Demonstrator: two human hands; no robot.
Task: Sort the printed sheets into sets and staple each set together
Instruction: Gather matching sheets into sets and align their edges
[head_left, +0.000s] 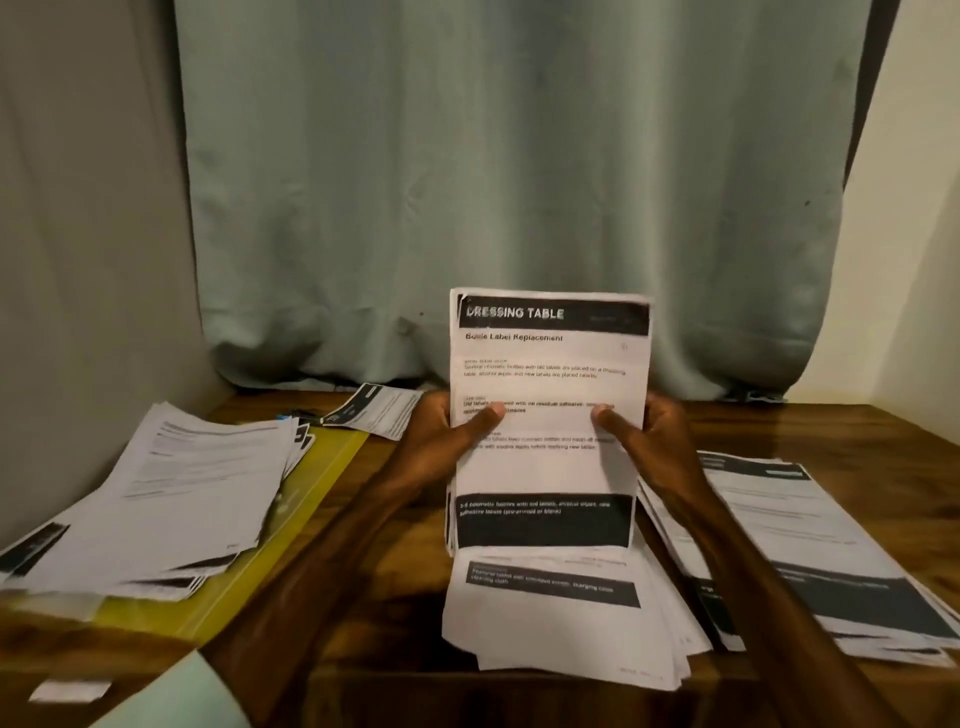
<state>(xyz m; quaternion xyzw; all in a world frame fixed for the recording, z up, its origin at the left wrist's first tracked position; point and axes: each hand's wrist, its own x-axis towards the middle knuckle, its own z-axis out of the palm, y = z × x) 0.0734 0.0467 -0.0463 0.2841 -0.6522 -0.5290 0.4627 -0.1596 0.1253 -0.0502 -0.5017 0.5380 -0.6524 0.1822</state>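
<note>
I hold a small set of printed sheets (550, 364) upright above the table, its top page headed "DRESSING TABLE". My left hand (447, 431) grips the set's left edge, thumb on the front. My right hand (649, 431) grips the right edge the same way. Under the held set lies a loose pile of sheets (561, 613) on the wooden table (395, 597). Another pile (156, 493) lies at the left on a yellow folder (317, 493). A third pile (810, 551) lies at the right. No stapler shows.
A pale blue curtain (519, 182) hangs behind the table. A few sheets (374, 410) lie at the back near the curtain. A small white slip (70, 691) and a pale green sheet corner (176, 696) sit at the near left edge.
</note>
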